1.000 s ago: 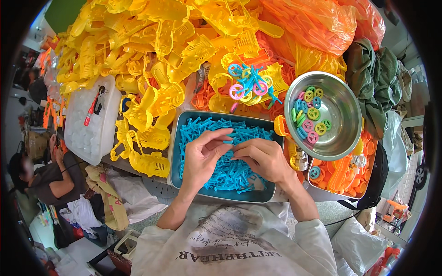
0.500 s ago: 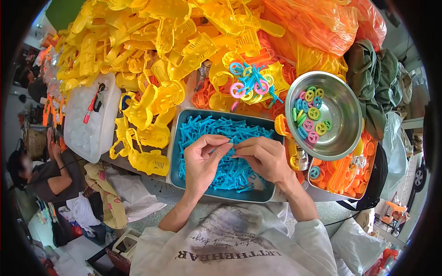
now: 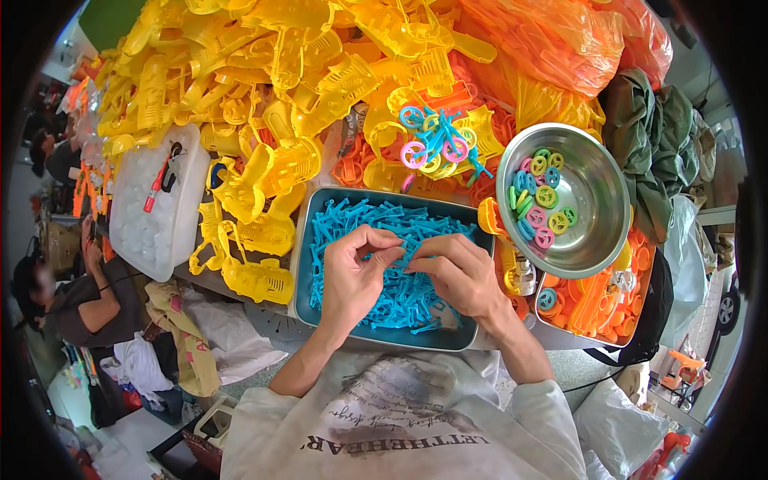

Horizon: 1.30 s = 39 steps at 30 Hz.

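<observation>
A metal tray point(image 3: 302, 272) full of small blue plastic stick-like parts point(image 3: 352, 220) lies in front of me. My left hand point(image 3: 360, 264) hovers over its middle, thumb and fingertips pinched together. Just to the right, my right hand point(image 3: 456, 272) is also closed in a pinch, its fingertips close to the left ones. Whatever sits between the fingers is too small to make out against the blue parts. Beyond the tray lies a cluster of blue sticks with coloured wheels point(image 3: 440, 144). At the right, a steel bowl point(image 3: 596, 228) holds several small coloured wheels point(image 3: 546, 197).
Yellow plastic shells point(image 3: 264, 160) are heaped at the far left and middle. A white tub point(image 3: 128, 208) with a red-handled tool point(image 3: 156, 188) stands at the left. Orange parts point(image 3: 596, 312) fill a tray below the bowl. Another person point(image 3: 88, 300) sits at far left.
My fingertips have drawn slightly apart, the right hand shifting a little. Both hands stay pinched over the blue parts.
</observation>
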Motion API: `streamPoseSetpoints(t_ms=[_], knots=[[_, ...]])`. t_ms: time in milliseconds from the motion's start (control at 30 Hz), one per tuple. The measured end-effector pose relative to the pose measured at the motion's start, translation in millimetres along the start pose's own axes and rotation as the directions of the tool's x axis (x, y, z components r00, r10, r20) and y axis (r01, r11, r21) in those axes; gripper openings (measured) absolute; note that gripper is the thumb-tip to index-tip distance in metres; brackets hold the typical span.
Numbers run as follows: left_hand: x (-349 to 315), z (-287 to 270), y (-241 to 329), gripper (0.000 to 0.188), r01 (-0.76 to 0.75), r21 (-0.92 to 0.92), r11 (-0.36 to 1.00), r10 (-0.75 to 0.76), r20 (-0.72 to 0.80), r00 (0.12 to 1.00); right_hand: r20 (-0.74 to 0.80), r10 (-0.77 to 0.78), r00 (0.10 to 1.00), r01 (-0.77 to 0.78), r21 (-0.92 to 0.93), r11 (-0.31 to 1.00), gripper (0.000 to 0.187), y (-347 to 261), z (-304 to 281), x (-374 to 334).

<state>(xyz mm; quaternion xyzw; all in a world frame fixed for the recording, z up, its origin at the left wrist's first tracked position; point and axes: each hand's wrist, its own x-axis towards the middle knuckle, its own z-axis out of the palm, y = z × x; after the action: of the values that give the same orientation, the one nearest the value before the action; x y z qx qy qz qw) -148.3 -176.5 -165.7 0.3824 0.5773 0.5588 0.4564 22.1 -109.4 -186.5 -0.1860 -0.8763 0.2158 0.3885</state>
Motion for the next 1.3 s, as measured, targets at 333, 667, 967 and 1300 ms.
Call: streamPoseSetpoints(t_ms=[333, 667, 967, 1300], knots=[[-1.0, 6.1, -2.6, 0.009, 0.028, 0.031, 0.999, -0.027, -0.039, 0.999, -0.004, -0.009, 1.000, 0.009, 0.001, 1.000, 0.034, -0.1, -1.0, -0.2], [-2.5, 11.3, -8.7, 0.012, 0.009, 0.033, 0.999, -0.006, -0.101, 0.995, -0.037, 0.002, 0.999, -0.001, 0.030, 1.000, 0.037, 2.0, 2.6, -2.3], [-3.0, 11.3, 7.0, 0.007, 0.030, -0.020, 0.999, -0.031, -0.056, 0.998, -0.101, 0.092, 0.991, -0.084, 0.087, 0.993, 0.034, 2.3, 1.8, 2.6], [-12.7, -0.5, 25.4, 0.038, -0.508, 0.717, 0.478, 0.432, 0.312, 0.846, -0.075, 0.089, 0.993, -0.074, 0.188, 0.979, 0.028, 0.3, -3.4, 5.0]])
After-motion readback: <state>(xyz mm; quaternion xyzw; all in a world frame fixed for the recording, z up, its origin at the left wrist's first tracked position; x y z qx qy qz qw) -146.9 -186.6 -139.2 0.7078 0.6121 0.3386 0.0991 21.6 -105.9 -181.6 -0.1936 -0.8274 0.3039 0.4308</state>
